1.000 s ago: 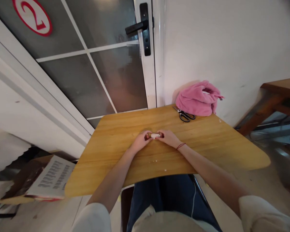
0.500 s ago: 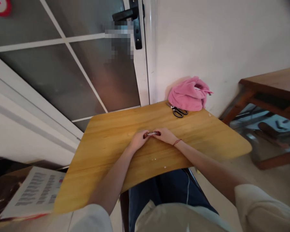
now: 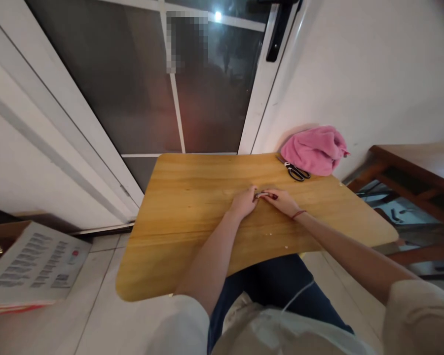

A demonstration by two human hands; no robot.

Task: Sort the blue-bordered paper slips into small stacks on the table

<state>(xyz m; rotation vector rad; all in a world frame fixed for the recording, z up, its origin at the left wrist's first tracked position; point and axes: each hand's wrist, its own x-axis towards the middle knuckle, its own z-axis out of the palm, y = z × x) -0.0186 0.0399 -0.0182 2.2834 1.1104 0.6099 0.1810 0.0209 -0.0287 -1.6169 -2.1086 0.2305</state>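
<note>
Both bare hands share one small, thin, pale piece [image 3: 262,195], the left hand [image 3: 244,202] on one end and the right hand [image 3: 283,202] on the other, over the middle of the yellow-brown wooden tabletop [image 3: 192,197].

From the left: the left hand's fingers close around their end, so uneven pressure could snap or bend the piece, whose material I cannot tell; it looks slightly bowed, whereas a second ago its broad whitish face showed. The right hand pinches by the fingertips, and a loose pinch could let it slip; exact contact is too small to make out. The hands remain close together, as before. Tiny white crumbs [image 3: 286,247] lie by the near edge; the black-handled scissors [image 3: 297,172] and bunched pink plush cloth [image 3: 314,150] stay at the far right corner.
</note>
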